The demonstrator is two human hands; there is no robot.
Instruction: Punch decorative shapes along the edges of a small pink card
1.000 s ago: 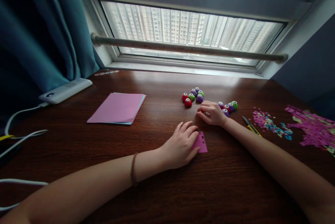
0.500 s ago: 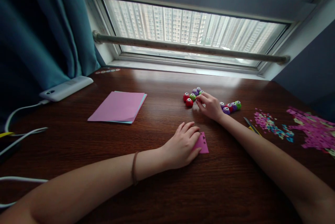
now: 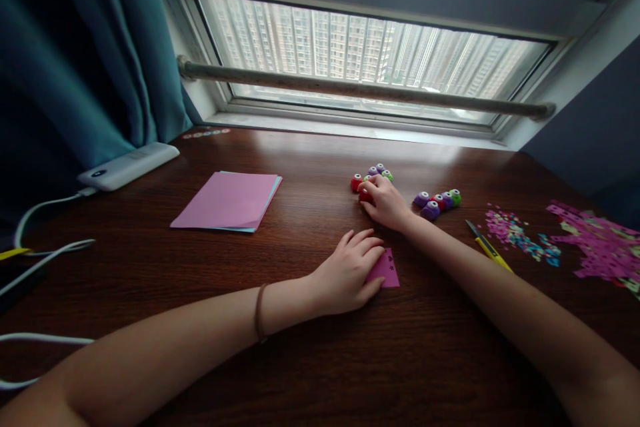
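On a brown table (image 3: 305, 217), from the left: a white power bank (image 3: 131, 166), then a stack of paper (image 3: 227, 201), pink over blue. The left hand (image 3: 347, 275) lies palm down, fingers slightly spread, on a small pink card (image 3: 389, 274) with cut-out shapes. Just beyond, the right hand (image 3: 386, 203) curls closed around a red punch (image 3: 365, 195) beside other punches (image 3: 356, 182). Farther right: more punches (image 3: 439, 201), a yellow knife (image 3: 493, 253), confetti (image 3: 513, 230), pink scraps (image 3: 603, 240).
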